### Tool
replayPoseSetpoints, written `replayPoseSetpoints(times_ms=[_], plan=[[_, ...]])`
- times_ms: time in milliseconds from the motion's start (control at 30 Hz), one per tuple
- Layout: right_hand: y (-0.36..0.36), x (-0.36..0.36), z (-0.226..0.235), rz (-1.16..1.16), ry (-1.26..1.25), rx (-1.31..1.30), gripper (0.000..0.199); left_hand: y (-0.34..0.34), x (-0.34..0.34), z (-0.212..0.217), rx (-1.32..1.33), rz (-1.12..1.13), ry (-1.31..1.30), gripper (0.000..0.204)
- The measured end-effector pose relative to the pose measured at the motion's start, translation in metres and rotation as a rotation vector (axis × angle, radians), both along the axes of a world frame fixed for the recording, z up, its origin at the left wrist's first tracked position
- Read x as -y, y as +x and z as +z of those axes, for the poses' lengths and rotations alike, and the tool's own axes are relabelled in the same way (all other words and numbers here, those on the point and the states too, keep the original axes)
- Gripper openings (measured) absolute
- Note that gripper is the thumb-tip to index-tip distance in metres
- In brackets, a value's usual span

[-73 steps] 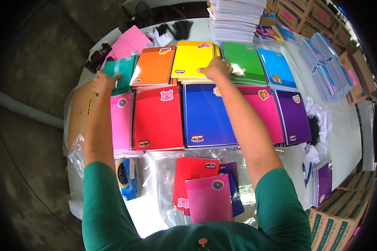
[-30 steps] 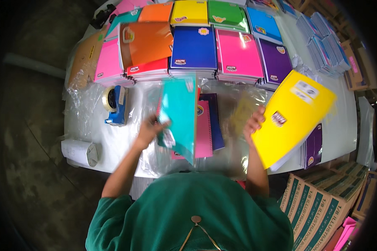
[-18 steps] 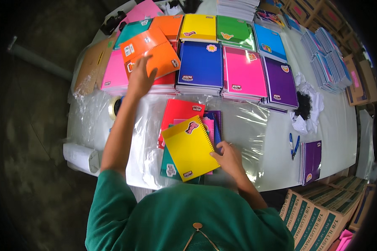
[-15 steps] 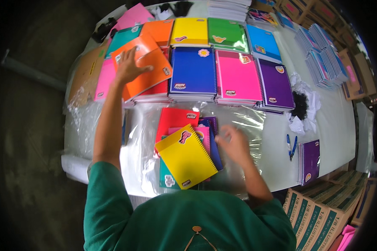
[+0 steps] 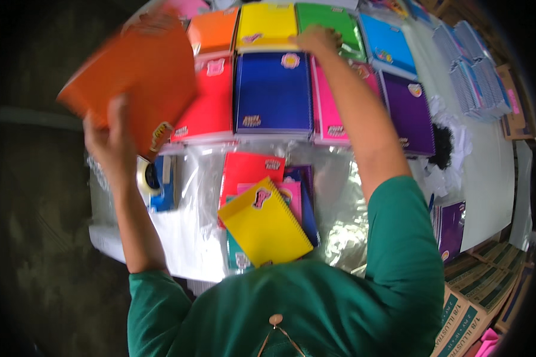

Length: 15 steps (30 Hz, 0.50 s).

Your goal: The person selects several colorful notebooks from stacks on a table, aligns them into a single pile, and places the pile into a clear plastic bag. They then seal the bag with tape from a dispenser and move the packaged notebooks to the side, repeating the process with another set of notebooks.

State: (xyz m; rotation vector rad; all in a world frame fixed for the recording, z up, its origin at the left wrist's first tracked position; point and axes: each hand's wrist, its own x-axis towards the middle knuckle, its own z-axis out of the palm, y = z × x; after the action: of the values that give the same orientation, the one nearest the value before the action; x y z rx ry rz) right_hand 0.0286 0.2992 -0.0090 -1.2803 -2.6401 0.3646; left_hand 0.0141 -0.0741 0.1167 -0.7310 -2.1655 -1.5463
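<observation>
My left hand (image 5: 110,143) is closed on the lower edge of an orange notebook (image 5: 149,77), raised and tilted at the left, blurred by motion. My right hand (image 5: 318,41) reaches across to the green notebook (image 5: 351,33) in the far row, its thumb apart from the fingers near the yellow notebook (image 5: 267,24). Nothing shows in it. Close to my body, a spiral-bound yellow notebook (image 5: 268,223) lies askew on a loose pile with a red notebook (image 5: 250,169), a pink one and a dark blue one. Clear plastic film (image 5: 339,220) lies around this pile.
Stacks in rows include blue (image 5: 273,89), pink (image 5: 327,113), purple (image 5: 405,107) and light-blue (image 5: 390,47) notebooks. A tape roll (image 5: 149,177) is at the left. Crumpled paper (image 5: 452,149), another purple notebook (image 5: 451,229) and cartons (image 5: 476,297) are at the right.
My left hand has lifted the orange notebook off the stacks toward the left. My right hand has gone from beside the near pile to the far green notebook.
</observation>
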Motion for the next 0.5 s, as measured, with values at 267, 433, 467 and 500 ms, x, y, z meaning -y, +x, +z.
replayPoseSetpoints(times_ms=[267,433,467,500], plan=[[0.030,-0.096,-0.014,0.217,-0.348,-0.880,0.026,0.163,0.105,-0.164,0.970,-0.102,-0.106,0.040],[0.160,0.068,0.055,0.531,-0.343,-0.690,0.031,0.216,0.101,-0.209,0.346,0.114,-0.520,0.044],[0.178,0.098,0.031,0.709,-0.344,-0.794,0.027,0.214,0.096,-0.203,0.542,0.130,-0.303,0.040],[0.194,0.122,-0.006,0.888,-0.341,-0.895,0.024,0.207,0.099,-0.206,0.805,0.089,-0.103,0.036]])
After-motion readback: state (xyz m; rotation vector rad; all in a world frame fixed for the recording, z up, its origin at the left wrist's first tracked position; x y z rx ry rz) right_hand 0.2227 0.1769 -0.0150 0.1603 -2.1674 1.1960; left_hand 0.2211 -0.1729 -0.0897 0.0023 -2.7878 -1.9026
